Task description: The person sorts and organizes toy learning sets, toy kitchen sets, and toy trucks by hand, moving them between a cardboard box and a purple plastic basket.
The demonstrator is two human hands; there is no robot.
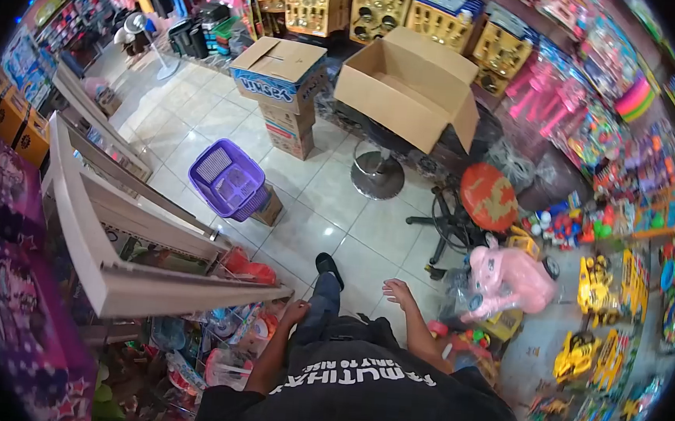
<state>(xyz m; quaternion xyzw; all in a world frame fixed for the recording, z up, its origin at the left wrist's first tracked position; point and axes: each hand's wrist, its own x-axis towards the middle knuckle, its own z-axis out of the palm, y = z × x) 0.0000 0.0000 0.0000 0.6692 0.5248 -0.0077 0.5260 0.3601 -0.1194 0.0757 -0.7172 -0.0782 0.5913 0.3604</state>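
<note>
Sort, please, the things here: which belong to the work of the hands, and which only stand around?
Probably the work, by nearness:
pale frame, beside the left hand; contact unclear
(right hand looks empty)

Standing around:
purple basket
open cardboard box
pink toy

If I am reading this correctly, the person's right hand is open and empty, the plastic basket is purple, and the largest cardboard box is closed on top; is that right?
Not quite: the largest cardboard box is open on top, its inside showing, as the head view shows. The person's right hand is indeed open and empty, and the plastic basket is purple.
</note>
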